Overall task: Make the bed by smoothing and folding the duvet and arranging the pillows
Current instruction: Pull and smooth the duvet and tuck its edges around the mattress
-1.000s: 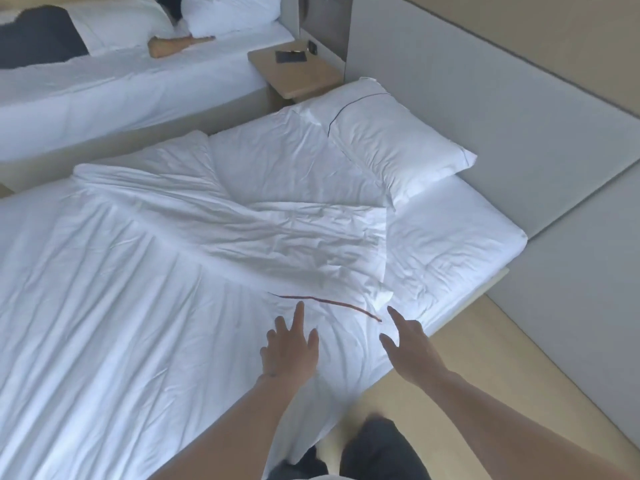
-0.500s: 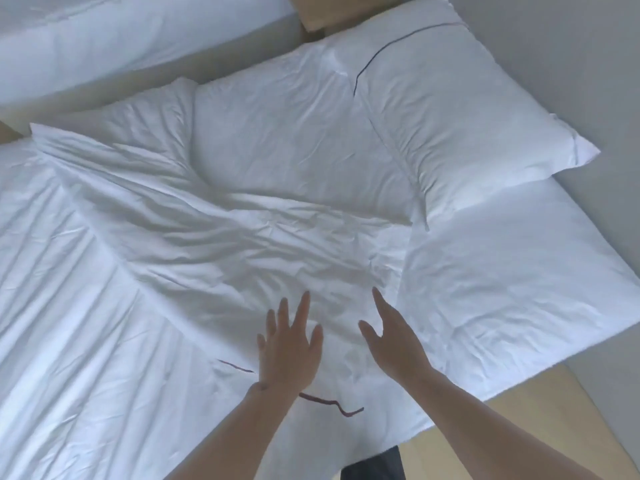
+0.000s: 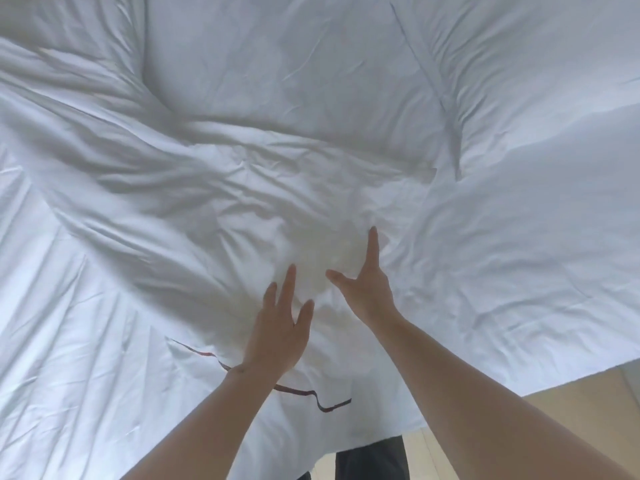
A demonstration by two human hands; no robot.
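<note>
Duvet covers the left and middle of the bed, white and heavily creased, with a thick rumpled fold running from the far left toward the centre. Its near edge carries a thin dark red trim line that kinks just beside the left wrist. Left hand lies flat on the duvet, fingers straight and slightly spread, its grip apart and clamped on nothing. Right hand is just beside it to the right, also with its grip apart, thumb splayed toward the left hand and fingers stretched toward the far side; whether the palm presses the cloth cannot be told. Pillow sits at the far right, edged by a thin dark line, and another pillow lies beside it in the far middle. Bare bed sheet shows at the right. Wooden floor appears at the near right corner.
</note>
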